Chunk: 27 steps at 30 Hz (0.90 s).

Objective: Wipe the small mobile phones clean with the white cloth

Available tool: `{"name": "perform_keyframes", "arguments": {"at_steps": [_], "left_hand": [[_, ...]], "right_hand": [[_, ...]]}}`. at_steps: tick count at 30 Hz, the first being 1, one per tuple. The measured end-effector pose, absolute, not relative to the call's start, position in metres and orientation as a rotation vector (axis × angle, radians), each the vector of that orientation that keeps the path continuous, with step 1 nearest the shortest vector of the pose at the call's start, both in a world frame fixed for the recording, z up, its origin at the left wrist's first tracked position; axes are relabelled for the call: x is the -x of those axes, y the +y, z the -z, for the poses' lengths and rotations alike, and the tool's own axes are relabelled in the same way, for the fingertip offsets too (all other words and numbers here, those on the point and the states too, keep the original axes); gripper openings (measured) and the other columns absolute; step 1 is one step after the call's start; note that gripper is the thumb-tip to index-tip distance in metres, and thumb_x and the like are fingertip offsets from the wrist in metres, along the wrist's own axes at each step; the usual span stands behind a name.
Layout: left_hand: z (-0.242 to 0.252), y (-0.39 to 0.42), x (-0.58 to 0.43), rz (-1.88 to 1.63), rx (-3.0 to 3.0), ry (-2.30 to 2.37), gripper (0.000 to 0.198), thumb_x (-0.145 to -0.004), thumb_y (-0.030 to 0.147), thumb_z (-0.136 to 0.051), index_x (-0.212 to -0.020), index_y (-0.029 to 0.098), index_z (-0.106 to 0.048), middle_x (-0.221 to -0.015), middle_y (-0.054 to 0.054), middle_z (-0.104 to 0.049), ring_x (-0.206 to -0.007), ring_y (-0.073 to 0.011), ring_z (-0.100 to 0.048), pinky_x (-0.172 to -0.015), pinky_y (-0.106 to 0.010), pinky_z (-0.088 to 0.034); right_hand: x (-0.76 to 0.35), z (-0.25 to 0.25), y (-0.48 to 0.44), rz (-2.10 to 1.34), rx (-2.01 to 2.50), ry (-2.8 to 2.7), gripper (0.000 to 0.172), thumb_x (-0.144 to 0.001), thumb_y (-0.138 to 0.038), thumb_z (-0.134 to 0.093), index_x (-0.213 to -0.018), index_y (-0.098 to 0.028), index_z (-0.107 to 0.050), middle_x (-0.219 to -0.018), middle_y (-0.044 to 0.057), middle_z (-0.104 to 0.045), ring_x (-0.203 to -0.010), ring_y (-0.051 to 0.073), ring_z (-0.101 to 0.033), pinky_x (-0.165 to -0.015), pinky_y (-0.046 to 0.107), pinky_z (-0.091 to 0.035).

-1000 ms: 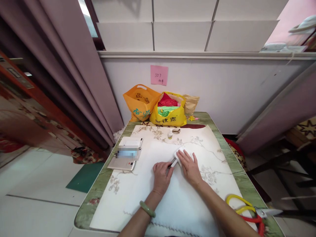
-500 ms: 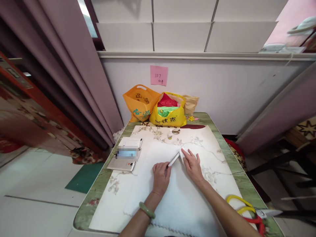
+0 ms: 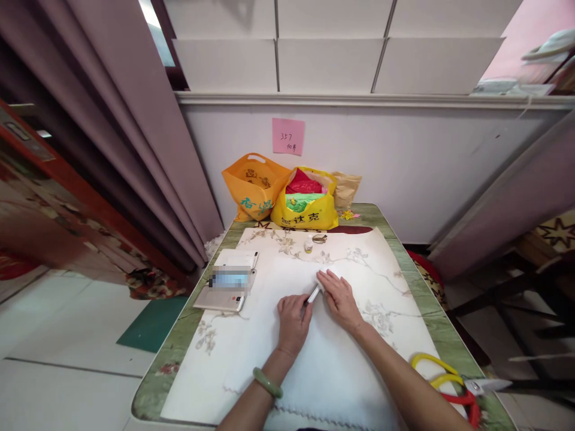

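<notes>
A thin, straight white strip (image 3: pixel 314 293) with a dark edge lies slantwise between my hands; its exact kind cannot be made out. My left hand (image 3: pixel 294 320) is closed round its near end, thumb and fingers pinching it. My right hand (image 3: pixel 339 297) lies with fingers stretched out over its far end, palm down and partly hiding it. Both hands rest over a pale bluish-white cloth (image 3: pixel 332 371) with a zigzag-cut near edge. That cloth is spread on a cream flower-patterned sheet (image 3: pixel 197 371).
Phones (image 3: pixel 222 297) lie at the left. Large scissors (image 3: pixel 471 386) with yellow and red handles are by my right forearm. A small bottle (image 3: pixel 308 244) and eyeglasses (image 3: pixel 320 238) sit beyond my hands. Orange (image 3: pixel 251 194) and yellow bags (image 3: pixel 308 220) stand at the back of the table.
My right hand has slid left and toward my left hand, and its fingers now cover more of the strip's far end. My left hand stays in place, holding the strip.
</notes>
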<state>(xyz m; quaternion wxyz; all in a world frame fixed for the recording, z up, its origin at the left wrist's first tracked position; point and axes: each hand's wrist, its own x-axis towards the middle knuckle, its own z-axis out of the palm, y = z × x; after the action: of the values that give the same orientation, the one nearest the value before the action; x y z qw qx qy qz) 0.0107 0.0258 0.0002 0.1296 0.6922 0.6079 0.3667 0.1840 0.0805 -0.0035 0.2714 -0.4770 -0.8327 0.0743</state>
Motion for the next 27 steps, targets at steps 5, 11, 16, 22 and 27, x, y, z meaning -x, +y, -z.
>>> {"name": "perform_keyframes", "arguments": {"at_steps": [5,11,16,22,27], "left_hand": [[-0.002,0.026,-0.011,-1.101,-2.018,1.773,0.022,-0.092,0.028,-0.046,-0.106,0.023,-0.062,-0.095,-0.003,-0.07,-0.094,-0.0187,-0.061,-0.093,-0.039,-0.035],[0.0,0.027,-0.009,-1.153,-1.971,1.772,0.023,-0.093,0.029,-0.044,-0.103,0.021,-0.063,-0.091,-0.005,-0.069,-0.089,-0.0198,-0.062,-0.091,-0.04,-0.038],[0.005,0.029,-0.003,-1.261,-1.828,1.768,0.025,-0.092,0.034,-0.042,-0.085,0.021,-0.063,-0.077,-0.003,-0.066,-0.078,-0.0194,-0.06,-0.078,-0.034,-0.045],[0.005,0.03,-0.003,-1.258,-1.708,1.768,0.03,-0.093,0.039,-0.04,-0.082,0.021,-0.062,-0.074,-0.003,-0.066,-0.076,-0.0191,-0.061,-0.073,-0.032,-0.046],[0.006,0.031,-0.003,-1.283,-1.503,1.686,0.031,-0.093,0.038,-0.039,-0.11,0.018,-0.057,-0.073,-0.002,-0.068,-0.067,-0.0177,-0.063,-0.068,-0.031,-0.049]], "right_hand": [[-0.185,0.015,0.098,-0.318,1.226,-2.1,0.058,-0.09,-0.017,-0.037,-0.147,-0.026,-0.034,-0.147,0.003,-0.044,-0.136,0.02,-0.04,-0.108,0.041,-0.039],[-0.184,0.028,0.097,-0.39,1.399,-1.963,0.062,-0.089,-0.026,-0.042,-0.15,-0.02,-0.029,-0.141,0.009,-0.051,-0.124,0.024,-0.053,-0.101,0.042,-0.046],[-0.19,0.03,0.09,-0.46,1.445,-1.793,0.045,-0.09,-0.033,-0.045,-0.132,-0.024,-0.056,-0.116,0.006,-0.069,-0.103,0.025,-0.066,-0.09,0.041,-0.052],[-0.195,0.016,0.088,-0.286,1.501,-1.634,0.033,-0.093,-0.039,-0.046,-0.113,-0.024,-0.068,-0.122,0.007,-0.066,-0.118,0.028,-0.057,-0.101,0.05,-0.041],[-0.173,0.004,0.065,-0.144,1.324,-1.999,0.033,-0.097,-0.031,-0.042,-0.126,-0.03,-0.059,-0.128,0.004,-0.063,-0.132,0.025,-0.045,-0.112,0.057,-0.019]]}}
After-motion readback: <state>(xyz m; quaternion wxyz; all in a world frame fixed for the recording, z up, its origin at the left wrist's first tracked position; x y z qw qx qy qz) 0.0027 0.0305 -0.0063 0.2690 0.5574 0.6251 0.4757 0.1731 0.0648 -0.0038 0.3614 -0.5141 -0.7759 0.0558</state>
